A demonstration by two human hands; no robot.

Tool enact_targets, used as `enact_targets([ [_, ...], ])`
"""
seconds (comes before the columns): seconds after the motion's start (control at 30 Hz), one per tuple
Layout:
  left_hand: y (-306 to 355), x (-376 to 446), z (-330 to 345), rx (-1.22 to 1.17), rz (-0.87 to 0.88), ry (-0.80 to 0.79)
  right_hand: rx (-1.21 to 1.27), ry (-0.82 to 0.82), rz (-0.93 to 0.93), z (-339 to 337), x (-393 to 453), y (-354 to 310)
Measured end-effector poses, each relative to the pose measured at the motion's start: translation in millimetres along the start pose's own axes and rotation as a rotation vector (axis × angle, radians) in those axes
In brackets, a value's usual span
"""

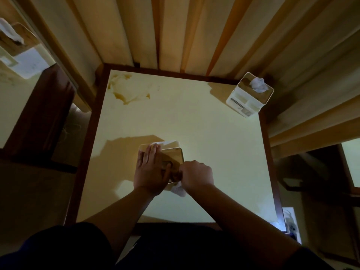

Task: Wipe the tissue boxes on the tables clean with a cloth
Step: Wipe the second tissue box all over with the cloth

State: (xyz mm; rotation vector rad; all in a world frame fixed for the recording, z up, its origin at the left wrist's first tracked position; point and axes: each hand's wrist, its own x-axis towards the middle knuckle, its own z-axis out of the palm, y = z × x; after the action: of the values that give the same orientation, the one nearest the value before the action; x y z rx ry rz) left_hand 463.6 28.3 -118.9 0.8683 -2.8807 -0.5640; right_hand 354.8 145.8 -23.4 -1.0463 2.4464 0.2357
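Head view. A square table with a pale top and dark wooden border fills the centre; curtains in vertical folds hang behind it, from 11 to 1 o'clock. A second tissue box, white with front compartments and a tissue standing up from its slot, sits at the table's 1 o'clock corner. The tissue box being cleaned, with a glossy brown lid, lies just below table centre. The left hand rests flat on the lid, fingers straight and pointing to 12 o'clock. The right hand, at the box's 4 o'clock edge, is clenched around a white cloth, which shows beneath the fist.
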Motion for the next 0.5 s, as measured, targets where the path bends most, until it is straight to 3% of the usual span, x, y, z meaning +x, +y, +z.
enact_targets([
  [0.5, 1.9, 2.3, -0.2, 0.066, 0.011, -0.011, 0.097, 0.144, 0.081, -25.9, 65.8, -11.8],
])
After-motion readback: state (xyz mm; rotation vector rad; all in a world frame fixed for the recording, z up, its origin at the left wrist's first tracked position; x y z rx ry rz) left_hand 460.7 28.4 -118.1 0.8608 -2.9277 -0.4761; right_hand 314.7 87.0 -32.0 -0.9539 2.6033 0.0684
